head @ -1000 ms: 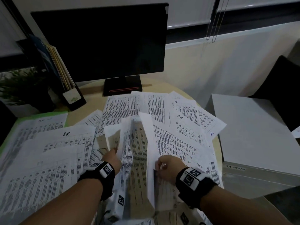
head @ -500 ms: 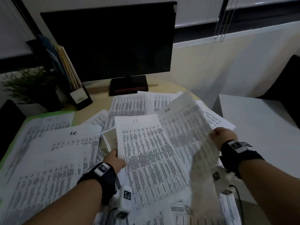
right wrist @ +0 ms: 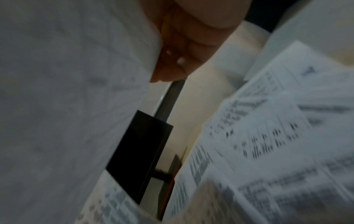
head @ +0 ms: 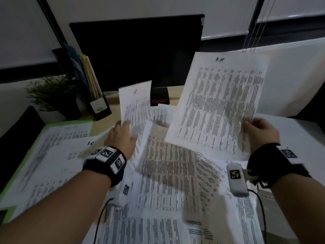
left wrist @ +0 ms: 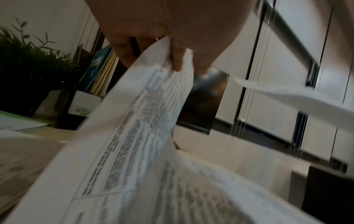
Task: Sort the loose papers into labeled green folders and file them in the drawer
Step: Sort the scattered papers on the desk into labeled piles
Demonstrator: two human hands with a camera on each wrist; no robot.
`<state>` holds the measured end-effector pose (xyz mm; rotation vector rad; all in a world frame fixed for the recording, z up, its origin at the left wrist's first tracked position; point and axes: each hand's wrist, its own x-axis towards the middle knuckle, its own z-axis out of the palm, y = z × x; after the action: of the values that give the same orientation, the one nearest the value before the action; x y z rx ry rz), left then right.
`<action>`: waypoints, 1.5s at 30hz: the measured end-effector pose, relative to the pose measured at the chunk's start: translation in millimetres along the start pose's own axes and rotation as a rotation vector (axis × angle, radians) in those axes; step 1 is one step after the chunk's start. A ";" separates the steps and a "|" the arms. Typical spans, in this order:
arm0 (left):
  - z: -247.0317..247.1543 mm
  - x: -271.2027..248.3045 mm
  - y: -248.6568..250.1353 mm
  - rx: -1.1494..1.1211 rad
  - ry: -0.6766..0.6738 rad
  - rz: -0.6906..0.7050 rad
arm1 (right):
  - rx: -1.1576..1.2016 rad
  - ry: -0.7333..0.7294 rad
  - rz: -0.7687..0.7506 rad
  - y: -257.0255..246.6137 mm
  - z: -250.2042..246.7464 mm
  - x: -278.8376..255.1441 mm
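Above the desk, both hands (head: 121,136) now lift sheets (head: 219,103).

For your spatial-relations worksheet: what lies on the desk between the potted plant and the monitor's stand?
In the head view, a black file holder with upright folders stands between the potted plant and the monitor's stand; a lifted sheet partly blocks the gap.

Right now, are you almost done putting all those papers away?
Not nearly. Done so far: some sheets lie on an open green folder at the left. In hand: the right hand holds up one printed sheet, and the left hand lifts another sheet. Left: lots of loose papers cover the desk, and no drawer shows in these pictures.
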<state>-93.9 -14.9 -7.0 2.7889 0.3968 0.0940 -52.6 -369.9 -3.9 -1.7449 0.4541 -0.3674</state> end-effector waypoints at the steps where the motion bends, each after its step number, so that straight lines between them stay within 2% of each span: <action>1: -8.6 -0.1 3.6 -0.116 0.054 0.043 | 0.066 -0.044 0.045 4.4 4.0 -7.5; 3: -22.6 -5.5 12.6 -0.348 0.121 0.132 | 0.211 -0.155 0.138 12.9 10.7 -22.2; 6: -37.1 -18.7 29.0 -0.599 0.041 0.190 | 0.363 -0.325 0.266 27.7 23.7 -35.5; 8: -43.7 -27.6 41.1 -0.561 -0.052 0.237 | 0.358 -0.445 0.316 29.5 32.8 -49.3; 10: -47.0 -34.1 51.1 -0.473 -0.070 0.236 | 0.294 -0.529 0.324 32.0 43.7 -62.9; 14: -46.8 -48.2 64.4 -0.471 0.103 0.274 | 0.175 -0.596 0.306 36.9 65.5 -79.6; 16: -53.1 -55.3 65.2 -0.453 0.174 0.307 | -0.075 -0.641 0.243 40.9 73.8 -83.0; 19: -67.7 -55.5 58.1 -0.464 0.243 0.375 | -0.856 -0.860 0.016 54.2 78.0 -87.0; 21: -75.5 -52.5 52.6 -0.439 0.305 0.411 | -1.211 -0.934 -0.146 61.0 78.1 -99.4; 23: -86.1 -53.3 53.4 -0.401 0.394 0.473 | -1.312 -0.967 -0.139 69.7 78.7 -111.7; 25: -93.6 -53.4 57.5 -0.431 0.489 0.536 | -1.288 -0.993 -0.139 72.9 78.1 -119.5; 28: -95.0 -50.0 67.1 -0.577 0.537 0.523 | -1.281 -0.966 -0.135 58.6 70.9 -115.5; 30: -89.7 -50.5 76.5 -0.645 0.508 0.461 | -1.337 -0.844 -0.088 59.1 64.1 -94.8; 32: -78.6 -50.2 80.5 -0.668 0.463 0.397 | -1.364 -0.726 0.038 64.5 54.5 -74.4; 34: -64.8 -45.9 78.0 -0.702 0.406 0.296 | -1.279 -0.720 0.105 67.9 48.1 -68.3; 37: -44.2 -36.2 67.8 -0.763 0.347 0.139 | -1.182 -0.818 0.055 67.1 46.3 -66.4; 38: -37.1 -33.1 63.4 -0.775 0.307 0.077 | -1.122 -0.784 0.079 61.3 42.6 -65.1; 41: -6.9 -27.9 43.7 -0.693 0.082 -0.090 | -1.240 -0.658 0.091 63.2 27.4 -47.0; 44: 29.0 -29.7 25.2 -0.570 -0.161 -0.168 | -1.318 -0.635 0.121 67.0 13.4 -42.8; 45: 38.8 -31.9 21.5 -0.528 -0.260 -0.190 | -1.327 -0.632 0.088 70.5 11.1 -42.0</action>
<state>-114.7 -55.3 -37.4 2.1970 0.4860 -0.1815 -91.3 -353.2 -75.2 -2.9252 0.2957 0.7370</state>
